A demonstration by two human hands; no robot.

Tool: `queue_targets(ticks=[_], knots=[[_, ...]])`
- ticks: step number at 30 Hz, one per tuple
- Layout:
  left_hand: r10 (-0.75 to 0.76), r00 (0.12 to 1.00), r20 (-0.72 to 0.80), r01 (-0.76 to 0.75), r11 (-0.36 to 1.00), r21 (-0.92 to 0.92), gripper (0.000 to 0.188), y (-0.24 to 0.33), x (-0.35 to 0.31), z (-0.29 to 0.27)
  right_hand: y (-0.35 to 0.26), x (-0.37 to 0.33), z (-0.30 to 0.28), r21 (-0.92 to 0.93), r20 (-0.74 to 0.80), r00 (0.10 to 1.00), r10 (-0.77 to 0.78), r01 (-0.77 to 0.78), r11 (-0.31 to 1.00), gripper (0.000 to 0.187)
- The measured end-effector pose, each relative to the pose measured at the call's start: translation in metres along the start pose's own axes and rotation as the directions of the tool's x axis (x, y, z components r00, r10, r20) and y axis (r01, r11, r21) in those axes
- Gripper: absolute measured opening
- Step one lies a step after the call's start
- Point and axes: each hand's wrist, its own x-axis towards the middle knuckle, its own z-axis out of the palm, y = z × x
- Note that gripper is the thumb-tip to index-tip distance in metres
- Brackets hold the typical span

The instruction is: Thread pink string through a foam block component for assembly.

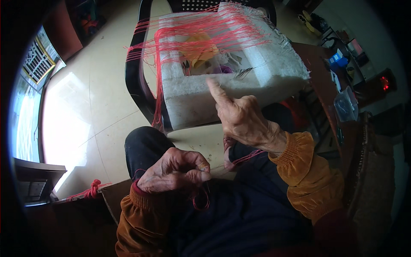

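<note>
My left hand [173, 171] is low over my lap, thumb and forefinger pinched on a thin red thread. A small loop of this red thread [200, 204] hangs below the fingers. My right hand [244, 115] is raised before the front wall of a white foam box [192, 92]. Its forefinger stretches toward the rim while the other fingers curl in; what they hold, if anything, is hidden. Many pink-red threads [192, 34] lie across the box and hang down its left side. A bunch of thin needles [244, 73] rests at the inner front edge.
The box stands on a black chair [133, 81] and holds a yellow piece [199, 49] and a purple item [225, 68]. More red thread lies over my right leg. A red yarn bundle [93, 188] sits at left. A clear plastic container [346, 105] stands at right.
</note>
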Motion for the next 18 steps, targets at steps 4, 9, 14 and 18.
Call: queue_targets(ticks=[4,9,14,18], knots=[[0.029,0.999,0.019,-0.030,0.998,0.049,0.007,0.002,0.000,0.001,-0.001,0.001,0.004,0.026,-0.008,1.000,0.008,-0.008,1.000,0.065],[-0.017,1.000,-0.018,0.018,0.999,0.035,0.006,0.007,0.002,0.006,0.003,0.004,0.004,-0.005,0.048,0.999,-0.016,0.016,1.000,0.065],[-0.031,0.999,-0.035,0.031,0.999,-0.024,0.006,0.005,0.002,0.011,0.003,-0.002,0.011,0.085,-0.052,0.997,-0.057,0.062,0.994,0.060],[-0.066,0.996,-0.054,0.065,0.998,-0.005,0.006,0.005,0.004,0.014,0.018,-0.003,0.033,0.078,-0.316,0.938,-0.140,0.173,0.982,0.038]])
